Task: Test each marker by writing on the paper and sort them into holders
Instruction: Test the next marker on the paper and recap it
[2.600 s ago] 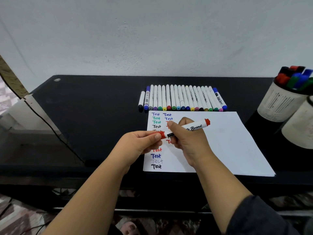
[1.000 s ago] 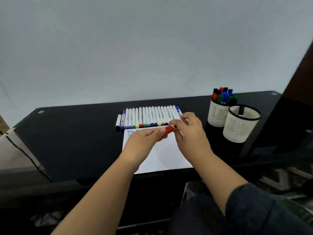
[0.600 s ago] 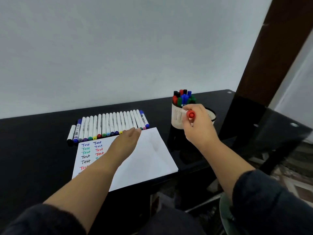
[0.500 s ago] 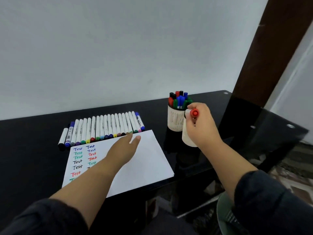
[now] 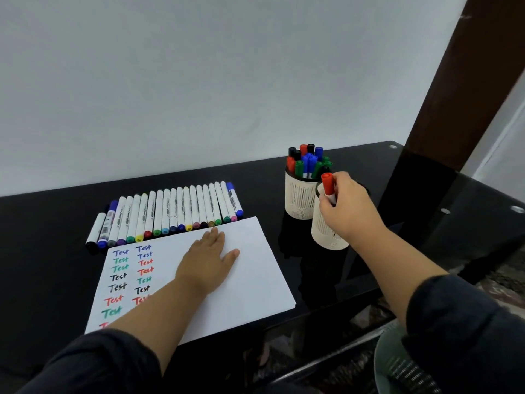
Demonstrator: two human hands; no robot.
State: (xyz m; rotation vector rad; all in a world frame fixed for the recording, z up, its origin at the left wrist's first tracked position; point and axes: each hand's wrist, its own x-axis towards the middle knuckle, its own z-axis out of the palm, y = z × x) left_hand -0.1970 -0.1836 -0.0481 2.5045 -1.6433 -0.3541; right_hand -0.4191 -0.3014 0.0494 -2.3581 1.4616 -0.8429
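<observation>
Right hand: right hand pinches the red-capped white plastic marker upright, over the nearer white perforated cylindrical holder by the glossy black table's right edge
Left hand: left hand flat, fingers straight, on the smooth white paper sheet; front edge
Farther holder: white slotted cylinder; full of capped markers

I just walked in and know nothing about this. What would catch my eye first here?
Probably the right hand, holding a red-capped marker upright over the nearer white holder, beside a second holder crammed with coloured markers. Next, the long row of markers along the top edge of the paper, where the left hand rests flat beside columns of "Test".
</observation>
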